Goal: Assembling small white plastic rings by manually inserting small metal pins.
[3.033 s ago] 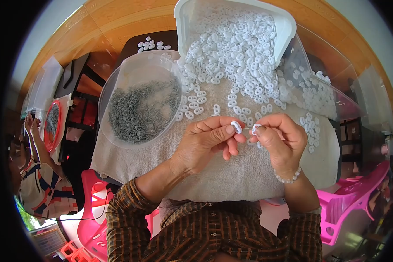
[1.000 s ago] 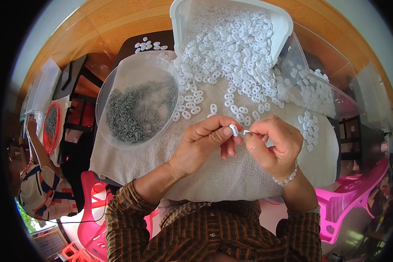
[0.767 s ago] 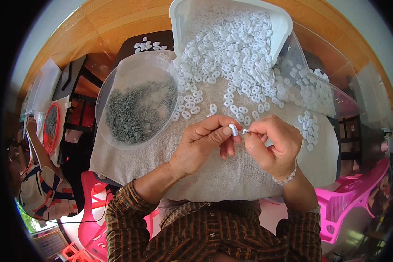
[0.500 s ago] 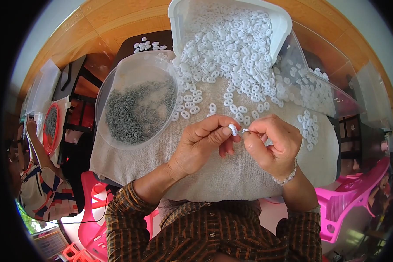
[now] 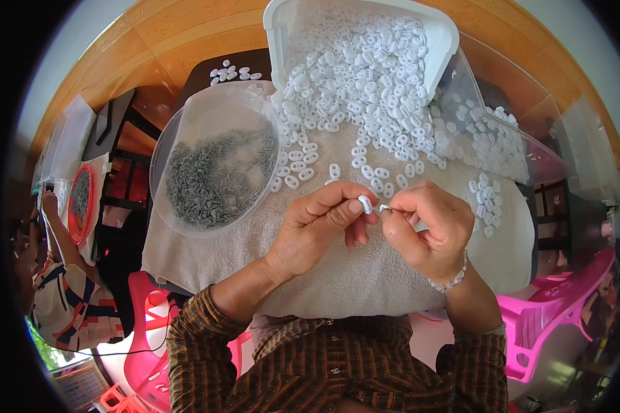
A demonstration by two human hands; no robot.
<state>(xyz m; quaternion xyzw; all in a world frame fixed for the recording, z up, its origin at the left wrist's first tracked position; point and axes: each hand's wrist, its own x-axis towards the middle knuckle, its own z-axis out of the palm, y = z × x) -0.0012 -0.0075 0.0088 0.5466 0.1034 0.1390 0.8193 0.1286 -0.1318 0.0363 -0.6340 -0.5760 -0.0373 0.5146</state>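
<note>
Thumb and forefinger of my left hand [image 5: 318, 221] pinch a small white oval plastic piece with two holes [image 5: 365, 204], turned nearly on edge. Close by on the right, my right hand [image 5: 430, 224] is closed in a pinch, its fingertips just short of that oval piece. Something small and whitish shows at those fingertips, too tiny to make out. Both hands are above a beige towel [image 5: 344, 282]. Many more white oval pieces [image 5: 365, 103] spill toward me from a tipped white plastic tub [image 5: 450, 41].
A round clear basin [image 5: 160, 199] of small grey screw-like parts stands on the left. To the right are a transparent box [image 5: 523, 86] and a small group of white ovals [image 5: 488, 204]. Pink chairs [image 5: 541, 330] flank the table. Far left, another person [image 5: 76, 296] sits by a red-rimmed tray [image 5: 81, 199].
My right fingertips have shifted very slightly left and down, and the oval piece in my left hand has tilted a little. The rest looks the same.
</note>
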